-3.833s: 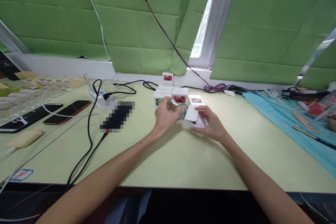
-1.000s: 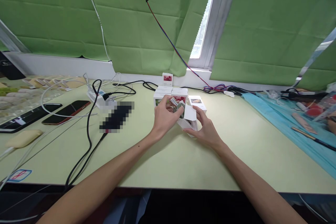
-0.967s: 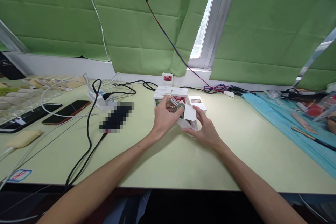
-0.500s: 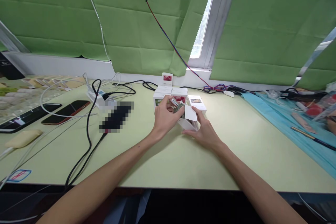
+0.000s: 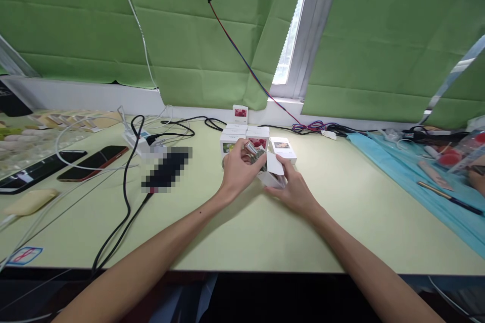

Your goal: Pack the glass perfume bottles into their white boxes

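My right hand is wrapped round a small white box whose flap stands open, tilted above the table. Fingers of my left hand pinch a small glass bottle with a shiny cap at the mouth of that box. The lower part of the bottle is partly hidden by my left thumb and the box. Just behind my hands stand several white boxes with picture labels, one with a red picture and one lying to the right.
Phones and cables lie on the table at the left, near a white power strip. A blue sheet with a pen covers the right side. Another person's hand shows at the right edge.
The view has shifted very slightly. My hands and the box and bottle they hold stay nearly in place.
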A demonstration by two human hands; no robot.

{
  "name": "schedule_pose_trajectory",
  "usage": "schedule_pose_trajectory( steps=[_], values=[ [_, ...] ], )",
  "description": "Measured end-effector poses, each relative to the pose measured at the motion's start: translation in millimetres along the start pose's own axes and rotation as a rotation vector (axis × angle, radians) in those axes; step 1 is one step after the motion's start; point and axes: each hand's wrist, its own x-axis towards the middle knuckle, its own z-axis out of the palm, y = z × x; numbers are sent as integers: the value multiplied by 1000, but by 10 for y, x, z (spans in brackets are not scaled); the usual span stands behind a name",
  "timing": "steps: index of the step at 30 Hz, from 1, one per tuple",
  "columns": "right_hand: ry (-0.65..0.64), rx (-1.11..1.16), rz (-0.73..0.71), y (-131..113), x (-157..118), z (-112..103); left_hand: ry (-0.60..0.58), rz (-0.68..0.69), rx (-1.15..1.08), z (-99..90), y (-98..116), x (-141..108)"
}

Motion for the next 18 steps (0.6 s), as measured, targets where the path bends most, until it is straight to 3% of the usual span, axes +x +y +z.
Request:
schedule_pose_trajectory(
  steps=[18],
  values=[
    [33,67,26,25,11,7,-65,14,-130,39,-124,53]
  ],
)
